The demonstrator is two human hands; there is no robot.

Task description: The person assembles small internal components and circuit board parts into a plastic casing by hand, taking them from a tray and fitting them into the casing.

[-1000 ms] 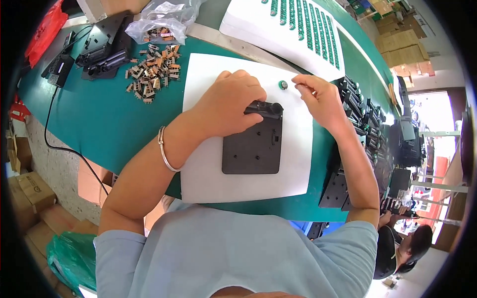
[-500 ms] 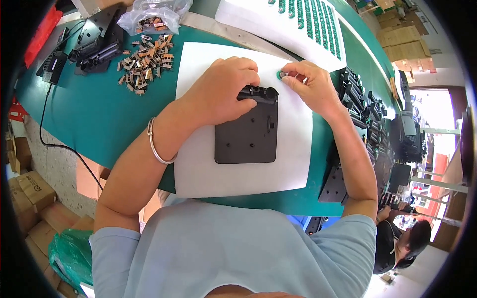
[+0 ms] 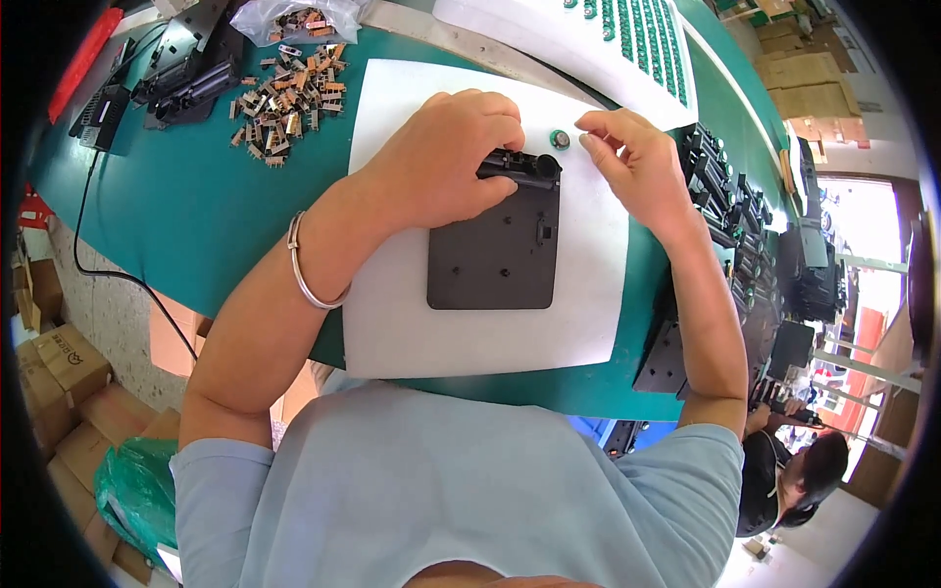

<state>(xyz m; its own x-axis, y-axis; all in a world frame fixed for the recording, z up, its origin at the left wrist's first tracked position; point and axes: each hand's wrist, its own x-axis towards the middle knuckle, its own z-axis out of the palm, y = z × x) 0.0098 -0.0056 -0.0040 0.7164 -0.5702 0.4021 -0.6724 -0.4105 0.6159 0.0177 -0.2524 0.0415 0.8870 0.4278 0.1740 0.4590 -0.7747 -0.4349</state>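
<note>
A: Nearest to you, what lies on the counter (image 3: pixel 196 225)?

B: A white sheet (image 3: pixel 470 343) spread over the green counter, and on it a flat black plastic plate (image 3: pixel 495 250), roughly square, its near edge toward my body. My left forearm crosses the sheet's left edge, a metal bangle (image 3: pixel 309 279) at the wrist.

A: And the left hand's grip?

B: My left hand (image 3: pixel 441 162) is curled closed over a black bar-shaped part (image 3: pixel 520 169) seated along the plate's far edge. The bar's long axis runs left to right, parallel to that edge; its right end shows past my fingers.

A: Where is the small piece?

B: A small green round cap (image 3: pixel 560 139) rests on the sheet just beyond the bar's right end, between my two hands. It lies just left of my right fingertips and just right of my left knuckles; the right hand is the nearer.

A: The right hand's grip?

B: My right hand (image 3: pixel 632 162) rests on the sheet's right side, its fingers loosely bent and pointing left toward the cap, holding nothing that I can see. It appears close to the cap but apart from it.

A: Farther out?

B: To the far left, a scatter of small metal-and-brown parts (image 3: pixel 289 93) beside a clear bag (image 3: pixel 294 20); straight ahead, a white tray with rows of green caps (image 3: pixel 627 39); along the right, stacked black assemblies (image 3: pixel 730 196).
</note>
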